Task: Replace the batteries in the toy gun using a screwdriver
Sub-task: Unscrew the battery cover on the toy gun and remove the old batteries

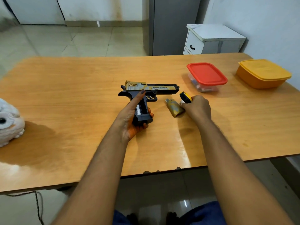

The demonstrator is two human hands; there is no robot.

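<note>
A black and gold toy gun (155, 88) lies on its side on the wooden table (65, 103), barrel pointing right. My left hand (131, 117) grips its handle, thumb stretched up to the slide. The grip's side is uncovered and a silvery battery (137, 109) shows inside. The gold grip cover (174, 107) lies loose on the table just right of the handle. My right hand (197, 108) is closed around a screwdriver, whose yellow and black handle (185, 96) sticks out above the fingers. Its tip is hidden.
A clear box with a red lid (206, 75) holding small items stands at the back right, with an orange lidded box (263, 73) beyond it. A white owl figurine (9, 122) sits at the table's left edge. A white drawer cabinet (212, 40) stands behind the table.
</note>
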